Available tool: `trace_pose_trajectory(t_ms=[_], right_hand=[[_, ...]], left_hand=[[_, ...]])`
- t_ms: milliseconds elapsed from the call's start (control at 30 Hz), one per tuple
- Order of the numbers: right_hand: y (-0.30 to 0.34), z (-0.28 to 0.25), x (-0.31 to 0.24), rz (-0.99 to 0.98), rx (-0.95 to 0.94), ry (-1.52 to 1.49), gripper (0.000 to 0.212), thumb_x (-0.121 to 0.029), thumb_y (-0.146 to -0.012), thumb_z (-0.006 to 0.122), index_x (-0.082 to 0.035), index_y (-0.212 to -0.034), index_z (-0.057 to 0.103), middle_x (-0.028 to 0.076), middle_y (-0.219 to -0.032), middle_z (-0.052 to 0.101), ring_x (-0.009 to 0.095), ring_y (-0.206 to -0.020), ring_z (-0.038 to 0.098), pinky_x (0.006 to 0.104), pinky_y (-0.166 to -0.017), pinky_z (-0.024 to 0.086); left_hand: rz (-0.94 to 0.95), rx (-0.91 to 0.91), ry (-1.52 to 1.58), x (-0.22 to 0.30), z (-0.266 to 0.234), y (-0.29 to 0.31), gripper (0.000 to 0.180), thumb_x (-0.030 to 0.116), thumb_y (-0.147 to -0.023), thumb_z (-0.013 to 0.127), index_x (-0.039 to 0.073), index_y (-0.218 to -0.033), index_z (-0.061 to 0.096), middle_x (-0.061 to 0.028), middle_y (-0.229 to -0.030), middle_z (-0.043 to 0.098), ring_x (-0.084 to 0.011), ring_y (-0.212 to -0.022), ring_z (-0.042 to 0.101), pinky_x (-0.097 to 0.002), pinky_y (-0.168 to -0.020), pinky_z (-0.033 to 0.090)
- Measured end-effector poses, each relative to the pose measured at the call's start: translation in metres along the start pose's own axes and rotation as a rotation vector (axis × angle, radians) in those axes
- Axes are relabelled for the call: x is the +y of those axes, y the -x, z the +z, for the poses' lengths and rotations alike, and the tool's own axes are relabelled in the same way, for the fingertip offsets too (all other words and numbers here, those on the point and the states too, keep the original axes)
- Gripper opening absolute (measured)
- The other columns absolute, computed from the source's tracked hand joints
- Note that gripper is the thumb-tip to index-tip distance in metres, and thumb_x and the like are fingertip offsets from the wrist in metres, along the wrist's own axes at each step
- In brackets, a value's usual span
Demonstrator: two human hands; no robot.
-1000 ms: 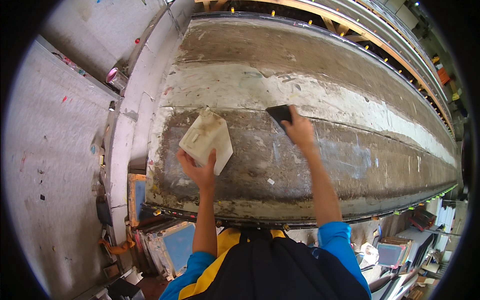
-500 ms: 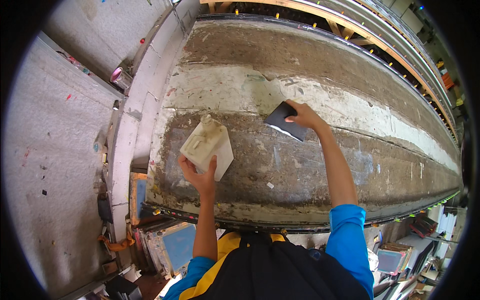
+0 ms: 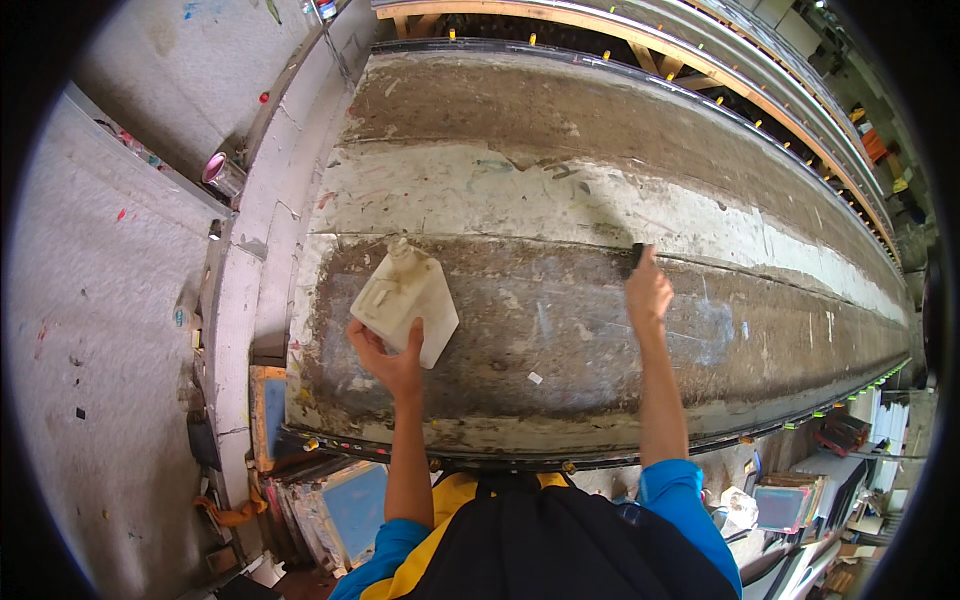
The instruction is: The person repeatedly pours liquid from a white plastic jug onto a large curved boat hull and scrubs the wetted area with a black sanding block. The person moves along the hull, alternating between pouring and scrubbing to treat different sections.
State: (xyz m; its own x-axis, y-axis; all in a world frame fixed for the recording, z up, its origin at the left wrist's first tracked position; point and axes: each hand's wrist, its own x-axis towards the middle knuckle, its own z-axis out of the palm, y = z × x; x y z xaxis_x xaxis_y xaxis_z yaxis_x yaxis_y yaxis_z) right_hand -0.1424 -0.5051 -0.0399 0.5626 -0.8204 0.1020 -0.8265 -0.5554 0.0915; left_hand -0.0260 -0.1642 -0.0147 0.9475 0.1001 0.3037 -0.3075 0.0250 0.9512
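My left hand [image 3: 392,368] is closed round the lower near side of a cloudy white plastic jug [image 3: 415,308], its thumb on the side wall. The jug is on or just above the stained long table [image 3: 500,345], its short neck pointing away from me. Further right, my right hand [image 3: 650,292] grips a flat black rectangular piece [image 3: 638,254], now turned almost edge-on, so little of it shows past the fingers. It is over the seam between the brown and whitish bands of the tabletop; whether it touches the surface I cannot tell.
A small white scrap [image 3: 535,378] lies on the table between my arms. Along the left runs a raised pale ledge [image 3: 245,260], with a can [image 3: 222,172] beside it. Blue-faced framed screens [image 3: 355,505] lean below the near edge. Beyond the far edge stands another wooden-framed table [image 3: 560,18].
My right hand has swung to the right and nearer me, turning the black piece from broad side to almost edge-on. My left hand keeps its hold on the jug; the whole view has shifted slightly.
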Motion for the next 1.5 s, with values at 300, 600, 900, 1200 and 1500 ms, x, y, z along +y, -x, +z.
trace_pose_trajectory(t_ms=[300, 600, 900, 1200, 1500], right_hand=[[0.067, -0.043, -0.192, -0.488, -0.077, -0.273, 0.047, -0.011, -0.080, 0.054, -0.008, -0.123, 0.036, 0.016, -0.076, 0.062, 0.027, -0.059, 0.062, 0.0375, -0.051, 0.050], [0.023, -0.046, -0.070, -0.026, -0.177, -0.611, 0.054, -0.024, -0.074, 0.063, -0.006, -0.119, 0.039, 0.027, -0.083, 0.060, 0.045, -0.083, 0.057, 0.0492, -0.073, 0.045], [-0.008, -0.016, 0.197, 0.327, -0.036, -0.285, 0.059, -0.024, -0.074, 0.063, -0.006, -0.123, 0.037, 0.026, -0.089, 0.060, 0.041, -0.083, 0.059, 0.0458, -0.073, 0.048], [-0.002, -0.004, 0.196, -0.017, -0.154, -0.190, 0.027, -0.021, -0.091, 0.033, -0.003, -0.111, 0.037, 0.015, -0.063, 0.060, 0.026, -0.061, 0.063, 0.0378, -0.046, 0.049], [-0.048, -0.018, 0.185, -0.100, -0.335, -0.633, 0.048, -0.014, -0.077, 0.057, -0.011, -0.121, 0.038, 0.020, -0.077, 0.061, 0.033, -0.080, 0.063, 0.0445, -0.066, 0.051]], left_hand=[[-0.015, 0.008, -0.006, 0.007, -0.014, -0.011, 0.062, 0.008, -0.066, 0.075, 0.002, -0.114, 0.036, -0.0124, -0.107, 0.047, -0.0206, -0.100, 0.047, -0.0315, -0.086, 0.037], [0.024, -0.037, -0.037, 0.001, 0.004, 0.003, 0.061, 0.007, -0.068, 0.073, 0.002, -0.116, 0.037, -0.0130, -0.111, 0.046, -0.0226, -0.104, 0.046, -0.0339, -0.088, 0.037], [0.058, -0.156, -0.060, 0.027, 0.078, 0.065, 0.063, 0.010, -0.066, 0.075, 0.001, -0.114, 0.036, -0.0128, -0.107, 0.048, -0.0201, -0.100, 0.048, -0.0314, -0.087, 0.038], [0.003, -0.102, -0.026, 0.049, 0.158, 0.158, 0.058, 0.004, -0.070, 0.071, 0.002, -0.116, 0.035, -0.0125, -0.110, 0.047, -0.0216, -0.103, 0.048, -0.0332, -0.088, 0.038], [0.076, -0.106, -0.067, 0.073, 0.185, 0.203, 0.056, 0.003, -0.069, 0.071, 0.002, -0.113, 0.037, -0.0132, -0.110, 0.046, -0.0213, -0.103, 0.048, -0.0327, -0.089, 0.037]])
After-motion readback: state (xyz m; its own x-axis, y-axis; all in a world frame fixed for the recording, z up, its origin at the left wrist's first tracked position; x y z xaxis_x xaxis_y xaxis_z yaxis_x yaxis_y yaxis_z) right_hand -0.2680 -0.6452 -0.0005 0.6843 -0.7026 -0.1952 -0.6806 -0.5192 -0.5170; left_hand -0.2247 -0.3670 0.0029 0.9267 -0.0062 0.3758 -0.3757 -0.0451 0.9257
